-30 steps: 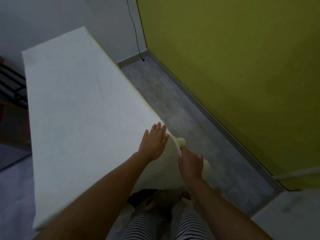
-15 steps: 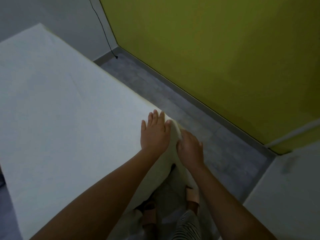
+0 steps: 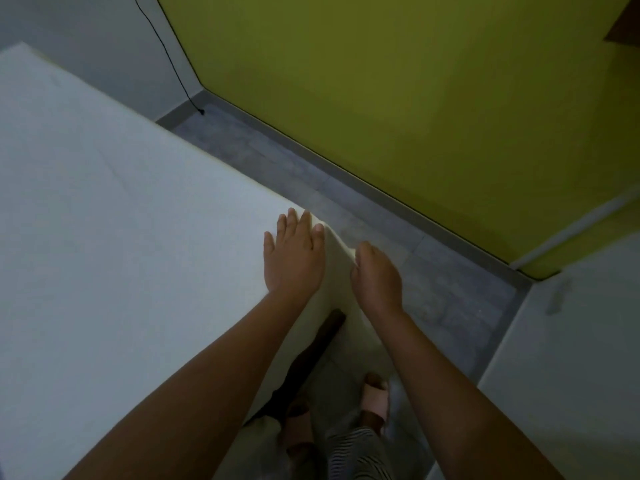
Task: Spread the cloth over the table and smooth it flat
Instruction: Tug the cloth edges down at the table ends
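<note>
Across the surface the cloth [image 3: 138, 237] lies flat. Your left hand [image 3: 294, 261] presses, fingers straight; your right hand [image 3: 377, 278] has risen cornerward, grasp unclear.

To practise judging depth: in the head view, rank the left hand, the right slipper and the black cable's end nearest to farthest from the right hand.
1. left hand, on the cloth alongside.
2. right slipper, on the floor below.
3. black cable's end, far corner.
</note>
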`<state>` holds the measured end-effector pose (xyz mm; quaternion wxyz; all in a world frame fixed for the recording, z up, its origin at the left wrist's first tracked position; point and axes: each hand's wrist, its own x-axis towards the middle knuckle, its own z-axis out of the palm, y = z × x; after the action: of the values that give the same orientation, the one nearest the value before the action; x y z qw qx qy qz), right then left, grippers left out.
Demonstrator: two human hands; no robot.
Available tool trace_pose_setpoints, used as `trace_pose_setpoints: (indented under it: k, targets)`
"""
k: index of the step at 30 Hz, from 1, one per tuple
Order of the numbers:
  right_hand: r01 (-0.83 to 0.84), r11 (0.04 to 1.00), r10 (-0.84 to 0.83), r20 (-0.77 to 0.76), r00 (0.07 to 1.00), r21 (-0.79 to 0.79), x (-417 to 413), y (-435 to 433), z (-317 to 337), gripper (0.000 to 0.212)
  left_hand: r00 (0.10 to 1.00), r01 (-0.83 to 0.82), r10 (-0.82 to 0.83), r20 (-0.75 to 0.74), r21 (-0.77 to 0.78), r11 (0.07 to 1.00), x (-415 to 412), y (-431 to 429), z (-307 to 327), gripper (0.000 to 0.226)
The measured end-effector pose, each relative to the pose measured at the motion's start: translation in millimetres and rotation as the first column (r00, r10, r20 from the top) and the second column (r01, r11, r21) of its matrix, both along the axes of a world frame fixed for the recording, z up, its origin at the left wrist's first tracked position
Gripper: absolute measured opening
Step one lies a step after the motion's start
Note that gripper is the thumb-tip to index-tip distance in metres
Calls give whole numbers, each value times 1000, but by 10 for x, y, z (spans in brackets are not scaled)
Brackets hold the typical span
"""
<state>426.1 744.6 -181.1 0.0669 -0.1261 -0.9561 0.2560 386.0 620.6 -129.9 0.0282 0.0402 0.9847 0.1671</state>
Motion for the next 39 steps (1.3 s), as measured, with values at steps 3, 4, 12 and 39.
trace_pose_setpoints:
  k: [3, 4, 12, 39]
  targets:
    - [69, 996, -65, 53, 996, -62, -9, 119, -93, 3, 999, 1, -2, 44, 39, 999, -19, 6, 36, 56]
    - [77, 996, -75, 56, 996, -39, 4, 147, -110, 4, 998, -5, 1, 64, 67, 998, -32, 13, 55, 55]
    - [199, 980, -198, -196, 960, -16, 240, -146, -202, 8, 982, 179, -179, 63, 6, 984, -327, -47, 60, 52]
    - [-262, 963, 238, 263, 935, 60, 582, -428, -242, 29, 998, -19, -7, 63, 399, 917, 68, -341, 237, 51]
